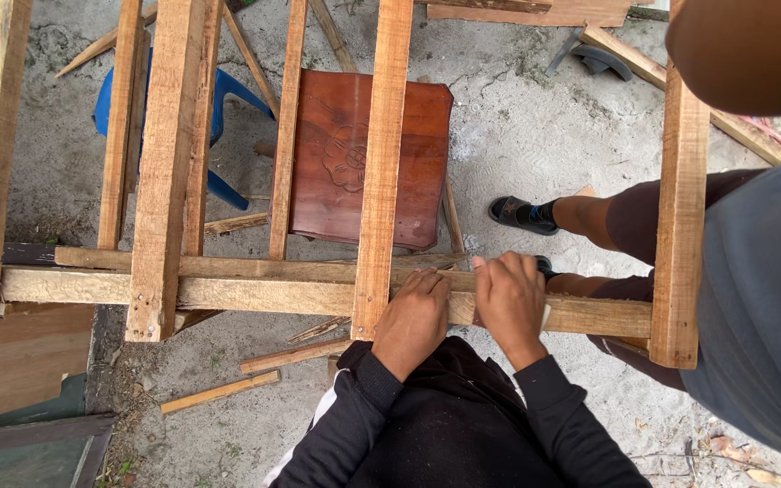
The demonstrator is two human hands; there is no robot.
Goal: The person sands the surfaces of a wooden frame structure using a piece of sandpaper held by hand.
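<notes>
A rough wooden frame of vertical slats (381, 136) nailed to a horizontal rail (255, 294) lies across the view. Both of my hands, in black sleeves, rest side by side on that rail near its right part. My left hand (413, 316) is curled with its knuckles on top of the rail, just right of the middle slat. My right hand (510, 303) presses down beside it, fingers bent over the rail's far edge. A small pale scrap (546, 316) shows under its outer side; I cannot tell what it is.
Another person stands at the right, in a grey top (761, 307) and dark shorts, one black sandal (522, 214) on the concrete. Under the frame are a reddish-brown carved wooden seat (336, 172) and a blue plastic chair (223, 108). Loose wood strips (219, 393) lie on the ground.
</notes>
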